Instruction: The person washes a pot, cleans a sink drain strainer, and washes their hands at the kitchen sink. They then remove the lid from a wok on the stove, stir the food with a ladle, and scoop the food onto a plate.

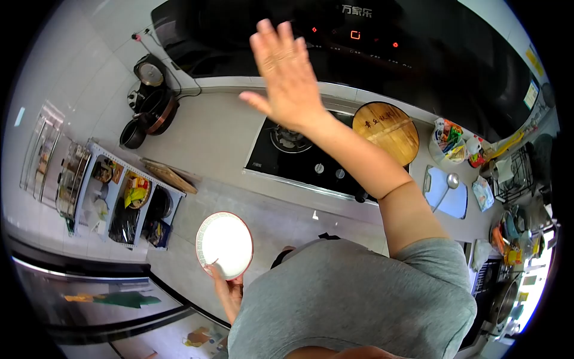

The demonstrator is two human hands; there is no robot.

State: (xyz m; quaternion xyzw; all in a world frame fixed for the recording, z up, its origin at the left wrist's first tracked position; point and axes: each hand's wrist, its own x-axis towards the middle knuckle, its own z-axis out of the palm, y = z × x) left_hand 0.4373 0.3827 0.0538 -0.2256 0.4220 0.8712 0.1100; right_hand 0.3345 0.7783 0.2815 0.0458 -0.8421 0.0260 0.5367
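Observation:
At the lower left, my left hand [227,293] grips the near edge of a white plate [225,242] with a red rim and a grey pattern along its left side. The thumb lies over the rim, and the plate is held above the floor, left of my body. My right hand [284,78] is raised with its fingers stretched out and nothing in it. It hangs in front of the black range hood [418,30], whose panel shows red lights. Beneath that arm is the black gas stove [287,157], with one burner in sight and part of it hidden by the forearm.
A round wooden board [385,133] covers the stove's right side. Farther right are a ladle [452,180] on a light board and a tub of packets [447,142]. Dark pots [158,113] stand at the counter's left end, above a storage shelf [128,203].

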